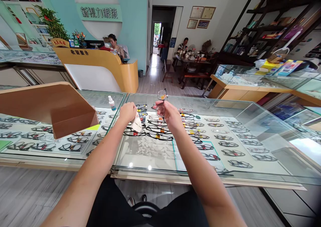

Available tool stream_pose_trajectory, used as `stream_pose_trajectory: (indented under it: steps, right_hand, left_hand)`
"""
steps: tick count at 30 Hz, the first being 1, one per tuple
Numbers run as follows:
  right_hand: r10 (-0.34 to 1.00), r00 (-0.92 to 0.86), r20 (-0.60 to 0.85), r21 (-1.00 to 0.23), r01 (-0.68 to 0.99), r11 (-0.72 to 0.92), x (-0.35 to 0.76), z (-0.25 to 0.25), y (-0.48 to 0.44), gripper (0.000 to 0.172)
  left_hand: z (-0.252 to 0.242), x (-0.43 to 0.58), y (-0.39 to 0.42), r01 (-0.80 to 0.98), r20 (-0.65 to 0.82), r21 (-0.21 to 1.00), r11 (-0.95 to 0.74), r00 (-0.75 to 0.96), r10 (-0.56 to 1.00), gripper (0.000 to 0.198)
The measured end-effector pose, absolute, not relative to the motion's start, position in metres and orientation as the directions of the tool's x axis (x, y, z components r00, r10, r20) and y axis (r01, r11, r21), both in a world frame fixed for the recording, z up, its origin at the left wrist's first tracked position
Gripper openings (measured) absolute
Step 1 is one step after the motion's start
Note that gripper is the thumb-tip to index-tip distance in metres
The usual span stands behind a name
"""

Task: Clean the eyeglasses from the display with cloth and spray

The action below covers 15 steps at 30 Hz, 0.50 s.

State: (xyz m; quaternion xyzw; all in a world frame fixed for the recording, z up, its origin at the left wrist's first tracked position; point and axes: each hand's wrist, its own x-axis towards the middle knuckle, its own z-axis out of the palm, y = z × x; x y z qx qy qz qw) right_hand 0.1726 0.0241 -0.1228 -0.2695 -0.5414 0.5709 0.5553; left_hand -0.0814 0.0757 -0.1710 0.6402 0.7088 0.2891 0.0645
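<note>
My right hand (172, 116) is closed on a pair of eyeglasses (162, 94), raised above the glass counter with the lenses upright one over the other. An orange label shows on the upper lens. My left hand (127, 112), its fingers bunched, grips a pale cleaning cloth (137, 123) that hangs down beside it. Below both hands, several dark-framed glasses (160, 137) lie in rows on the glass display counter (147, 175). A small white spray bottle (111, 103) stands to the left of my left hand.
A brown angled panel (72, 103) stands on the counter at the left. More glasses (232, 152) lie at the right. Beyond are a yellow reception desk (129, 78) with a person behind it, another person at a dark table (190, 63), and shelves (265, 22).
</note>
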Motion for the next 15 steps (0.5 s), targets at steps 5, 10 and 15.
stream_pose_trajectory:
  steps: [5, 10, 15]
  right_hand:
    - [0.922, -0.242, 0.302, -0.909, -0.365, 0.202, 0.173, -0.122, 0.023, 0.042]
    - [0.925, -0.237, 0.297, -0.913, -0.354, 0.202, 0.173, -0.121, 0.022, 0.043]
    - [0.927, -0.235, 0.292, -0.917, -0.345, 0.201, 0.171, -0.120, 0.022, 0.047]
  left_hand:
    - [-0.165, -0.086, 0.075, 0.716, 0.265, 0.694, 0.078, -0.356, 0.896, 0.014]
    - [-0.156, -0.096, 0.083, 0.424, 0.152, 0.902, 0.082, -0.489, 0.859, 0.007]
    - [-0.145, -0.096, 0.087, 0.104, 0.004, 0.994, 0.045, -0.434, 0.901, 0.029]
